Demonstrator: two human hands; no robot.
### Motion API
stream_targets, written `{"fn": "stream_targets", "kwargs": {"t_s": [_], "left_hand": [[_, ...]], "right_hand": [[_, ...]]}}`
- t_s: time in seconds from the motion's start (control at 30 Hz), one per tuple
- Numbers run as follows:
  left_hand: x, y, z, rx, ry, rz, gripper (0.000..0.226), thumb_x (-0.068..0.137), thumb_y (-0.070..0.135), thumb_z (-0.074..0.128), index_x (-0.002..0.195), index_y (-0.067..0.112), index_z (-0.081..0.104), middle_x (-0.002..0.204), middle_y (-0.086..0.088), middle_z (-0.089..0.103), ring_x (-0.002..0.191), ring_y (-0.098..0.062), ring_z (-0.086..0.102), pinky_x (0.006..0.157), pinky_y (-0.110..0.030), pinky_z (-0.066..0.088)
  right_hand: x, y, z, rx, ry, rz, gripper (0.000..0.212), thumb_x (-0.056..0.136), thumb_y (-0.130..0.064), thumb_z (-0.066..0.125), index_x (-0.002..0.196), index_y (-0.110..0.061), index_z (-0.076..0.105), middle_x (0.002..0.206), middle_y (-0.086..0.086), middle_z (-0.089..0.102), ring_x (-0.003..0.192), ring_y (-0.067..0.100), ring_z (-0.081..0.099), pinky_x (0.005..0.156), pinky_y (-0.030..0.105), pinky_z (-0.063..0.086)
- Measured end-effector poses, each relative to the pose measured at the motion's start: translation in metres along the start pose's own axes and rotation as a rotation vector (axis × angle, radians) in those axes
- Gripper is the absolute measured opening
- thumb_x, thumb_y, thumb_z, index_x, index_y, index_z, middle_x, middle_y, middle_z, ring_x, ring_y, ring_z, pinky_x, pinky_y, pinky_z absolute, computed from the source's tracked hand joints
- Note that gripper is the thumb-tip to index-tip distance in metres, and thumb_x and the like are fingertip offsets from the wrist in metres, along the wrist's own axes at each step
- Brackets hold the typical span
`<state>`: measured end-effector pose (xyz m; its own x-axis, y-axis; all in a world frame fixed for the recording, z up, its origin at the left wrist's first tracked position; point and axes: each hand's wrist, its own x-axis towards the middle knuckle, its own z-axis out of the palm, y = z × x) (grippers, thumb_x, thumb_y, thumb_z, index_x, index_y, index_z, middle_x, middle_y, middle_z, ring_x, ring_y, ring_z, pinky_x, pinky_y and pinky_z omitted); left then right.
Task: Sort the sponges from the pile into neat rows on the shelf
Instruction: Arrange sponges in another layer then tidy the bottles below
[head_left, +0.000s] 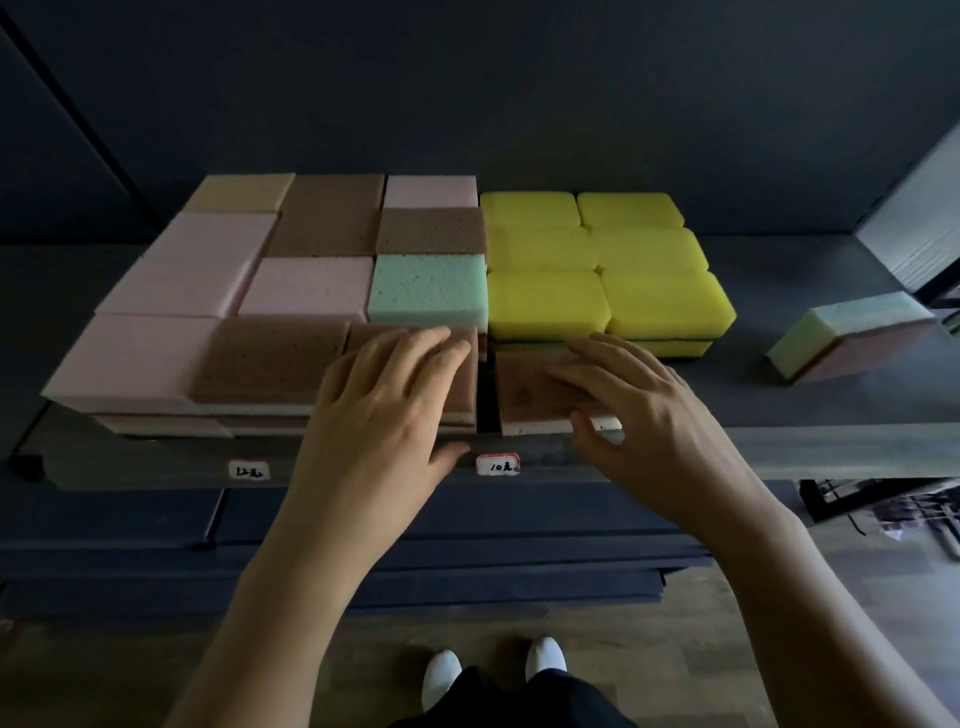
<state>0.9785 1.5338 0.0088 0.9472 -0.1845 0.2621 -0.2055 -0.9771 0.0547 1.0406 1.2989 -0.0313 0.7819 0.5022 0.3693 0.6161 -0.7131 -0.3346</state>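
Pink, brown, tan and green sponges lie in tight rows on the left of the dark shelf (831, 447). A block of yellow sponges (597, 260) fills the middle. My left hand (384, 400) rests with spread fingers on the brown sponge (462, 384) at the front right corner of the left block. My right hand (639, 410) lies over a separate brown sponge (524, 395) at the shelf's front edge, fingers on top, thumb at its white front side. A narrow gap separates the two brown sponges. One loose green and pink sponge (852, 338) lies tilted at the right.
Two price labels, one white (249, 471) and one red-edged (497, 464), stick to the shelf's front lip. A light grey panel (914, 234) stands at the far right. Lower dark shelves and a wooden floor with my white shoes (441, 675) lie below.
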Motion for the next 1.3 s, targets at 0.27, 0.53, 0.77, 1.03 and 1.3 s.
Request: {"fn": "stream_targets", "kwargs": {"t_s": [0.27, 0.53, 0.77, 1.03, 1.3], "left_hand": [[0.001, -0.013, 0.008, 0.003, 0.028, 0.007, 0.077, 0.07, 0.013, 0.081, 0.14, 0.019, 0.05, 0.147, -0.003, 0.045, 0.135, -0.031, 0.039, 0.109, -0.056, 0.032], [0.009, -0.018, 0.014, -0.05, 0.079, 0.046, 0.075, 0.071, 0.006, 0.078, 0.14, 0.021, 0.052, 0.146, -0.001, 0.047, 0.134, -0.031, 0.041, 0.108, -0.056, 0.032], [0.01, -0.018, 0.014, -0.036, 0.075, 0.052, 0.077, 0.072, 0.013, 0.079, 0.142, 0.022, 0.048, 0.147, -0.001, 0.045, 0.135, -0.03, 0.041, 0.109, -0.055, 0.031], [-0.004, -0.036, 0.001, -0.066, 0.08, 0.028, 0.082, 0.073, 0.029, 0.074, 0.147, 0.017, 0.039, 0.151, -0.008, 0.037, 0.136, -0.03, 0.04, 0.113, -0.048, 0.027], [-0.019, -0.075, -0.005, -0.054, 0.054, -0.024, 0.077, 0.076, 0.028, 0.07, 0.147, 0.017, 0.04, 0.15, -0.007, 0.039, 0.138, -0.029, 0.038, 0.112, -0.055, 0.03]], "right_hand": [[-0.002, -0.011, 0.009, -0.043, 0.048, -0.016, 0.047, 0.086, -0.024, 0.074, 0.131, -0.024, 0.061, 0.134, -0.007, 0.057, 0.126, 0.02, 0.051, 0.096, 0.042, 0.048], [0.001, -0.014, 0.016, -0.012, 0.07, 0.006, 0.037, 0.089, -0.018, 0.07, 0.125, -0.022, 0.065, 0.131, -0.007, 0.06, 0.125, 0.018, 0.051, 0.097, 0.038, 0.048], [0.004, -0.017, 0.019, -0.028, 0.065, 0.05, 0.046, 0.08, -0.028, 0.079, 0.123, -0.022, 0.066, 0.13, -0.005, 0.059, 0.125, 0.021, 0.051, 0.095, 0.043, 0.049], [0.023, -0.054, 0.009, 0.062, 0.107, 0.021, 0.057, 0.084, -0.043, 0.071, 0.132, -0.016, 0.058, 0.136, 0.003, 0.054, 0.127, 0.022, 0.047, 0.101, 0.042, 0.046], [0.045, -0.087, 0.033, 0.045, 0.064, -0.117, 0.057, 0.084, -0.035, 0.076, 0.135, -0.02, 0.058, 0.14, 0.0, 0.054, 0.135, 0.022, 0.043, 0.104, 0.042, 0.044]]}}
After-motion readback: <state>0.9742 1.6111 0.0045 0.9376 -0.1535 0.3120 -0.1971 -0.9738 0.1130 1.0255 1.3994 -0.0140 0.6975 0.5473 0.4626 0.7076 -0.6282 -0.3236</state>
